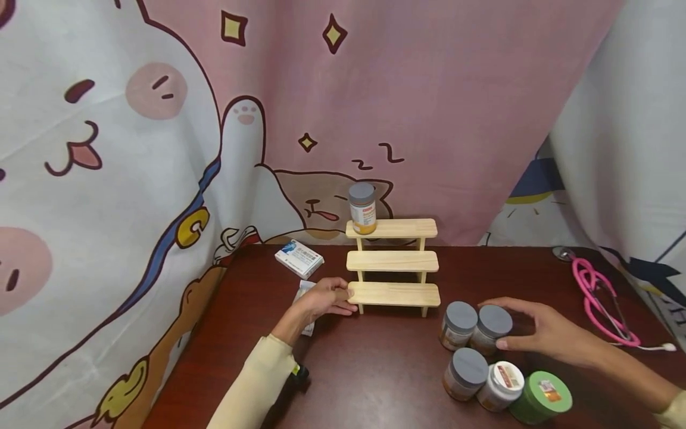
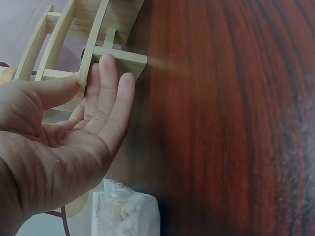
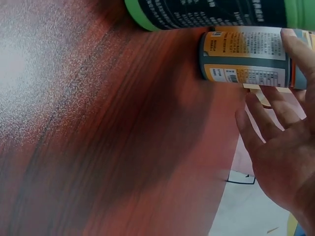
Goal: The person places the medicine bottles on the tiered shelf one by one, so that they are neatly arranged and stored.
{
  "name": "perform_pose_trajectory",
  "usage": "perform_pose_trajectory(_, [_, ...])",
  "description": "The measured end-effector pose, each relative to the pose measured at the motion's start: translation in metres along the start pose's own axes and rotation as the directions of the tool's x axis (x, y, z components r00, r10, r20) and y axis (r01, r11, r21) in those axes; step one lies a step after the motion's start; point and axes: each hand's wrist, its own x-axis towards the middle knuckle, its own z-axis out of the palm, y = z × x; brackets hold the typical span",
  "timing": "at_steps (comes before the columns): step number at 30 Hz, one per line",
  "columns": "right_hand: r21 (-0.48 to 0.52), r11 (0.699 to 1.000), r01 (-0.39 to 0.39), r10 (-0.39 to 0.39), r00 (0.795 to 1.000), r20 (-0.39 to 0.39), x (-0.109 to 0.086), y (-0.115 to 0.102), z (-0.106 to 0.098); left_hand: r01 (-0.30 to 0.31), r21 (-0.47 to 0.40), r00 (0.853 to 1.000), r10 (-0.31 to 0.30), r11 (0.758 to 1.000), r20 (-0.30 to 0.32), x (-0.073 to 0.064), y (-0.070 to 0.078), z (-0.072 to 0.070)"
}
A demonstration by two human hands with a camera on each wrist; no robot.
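Observation:
My left hand [image 1: 325,298] pinches the left end of the lowest step of a small three-step wooden shelf [image 1: 393,294], thumb on top and fingers below. One grey-lidded jar [image 1: 362,208] stands at the left of the top step. My right hand [image 1: 546,333] is spread around another grey-lidded jar [image 1: 494,326], its thumb by the near side and the index finger behind the lid. In the right wrist view, the orange label of a jar [image 3: 246,56] shows beside straight, spread fingers. A third such jar [image 1: 459,322] stands close to its left.
Nearer stand a grey-lidded jar [image 1: 466,372], a white bottle [image 1: 502,384] and a green jar [image 1: 543,396]. A medicine box [image 1: 299,259] and a clear-wrapped packet [image 2: 125,211] lie left of the shelf. A pink stethoscope [image 1: 595,298] lies far right. Behind hangs a printed curtain [image 1: 455,119].

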Motion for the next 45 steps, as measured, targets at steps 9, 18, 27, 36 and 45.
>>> perform_pose_trajectory(9, [0.013,1.000,-0.019,0.020,0.999,-0.034,0.004,0.001,-0.005,0.001,-0.009,1.000,-0.001,1.000,-0.005,0.003,0.000,0.001])
perform_pose_trajectory(18, [-0.097,0.986,-0.132,0.125,0.989,-0.083,0.019,-0.010,-0.038,-0.010,0.001,1.000,0.010,1.000,0.012,0.004,0.000,0.000])
perform_pose_trajectory(27, [-0.131,0.986,-0.106,0.081,0.980,-0.182,0.066,-0.049,-0.078,0.008,0.005,1.000,-0.008,1.000,0.007,0.003,-0.002,0.000])
perform_pose_trajectory(36, [-0.013,0.999,-0.048,0.043,0.960,-0.277,0.127,-0.094,-0.087,-0.001,0.008,1.000,0.001,1.000,-0.012,0.002,-0.001,0.000])
perform_pose_trajectory(45, [0.045,0.999,0.025,-0.011,0.956,-0.292,0.179,-0.110,-0.052,0.023,0.010,1.000,-0.023,1.000,-0.016,0.003,0.002,0.000])
